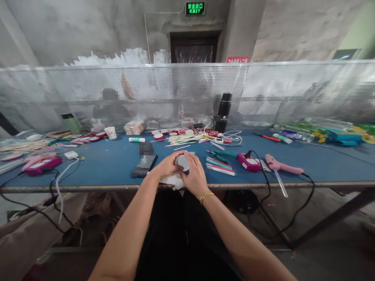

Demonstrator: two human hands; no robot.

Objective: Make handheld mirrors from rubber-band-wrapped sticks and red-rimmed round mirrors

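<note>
Near the front edge of the blue table, a round whitish piece (183, 162) with a flat face is held between my two hands. It looks like a disc or the end of a cup; its sides are covered by fingers. My left hand (167, 165) curls around its left side, while my right hand (194, 171), with a gold bracelet at the wrist, grips the right side. Under the hands lies crumpled white paper or tissue (172, 180). Several marker pens (220, 168) and green-handled pliers (219, 156) lie just right of my right hand.
Left of my hands lies a dark phone-like slab (146, 164). A pink glue gun (284, 166) and a magenta box (249, 162) with cables lie right. A black bottle (224, 113) stands behind wooden sticks (183, 139) and red-rimmed discs (158, 136). A perforated screen (164, 93) borders the back.
</note>
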